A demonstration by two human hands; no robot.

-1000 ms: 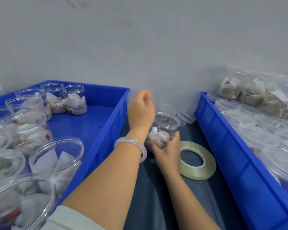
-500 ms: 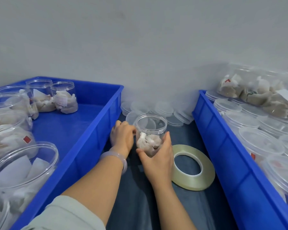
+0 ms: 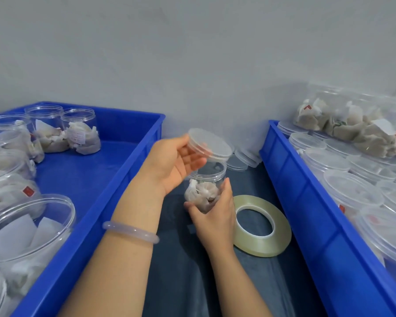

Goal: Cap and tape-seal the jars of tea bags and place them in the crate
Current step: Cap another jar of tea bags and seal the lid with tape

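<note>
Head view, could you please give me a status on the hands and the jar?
Left hand holds a lid, tilted just above the jar. Right hand grips the jar, not yet capped. Tape roll flat beside it, nothing in the way.

Narrow lane of dark tabletop (image 3: 181, 282) ran between left crate (image 3: 114, 202) and right crate (image 3: 306, 202). Tape roll (image 3: 281, 243) lay flat just beside the right crate; loose lids (image 3: 245, 159) were heaped at the far wall. Left hand (image 3: 169, 165) with lid (image 3: 210, 145) and right hand (image 3: 215, 216) with jar (image 3: 206, 186) filled mid-lane. Left crate: open jars (image 3: 80, 131) along back and left, bare floor on its right. Right crate was packed with capped jars (image 3: 350, 193).
</note>
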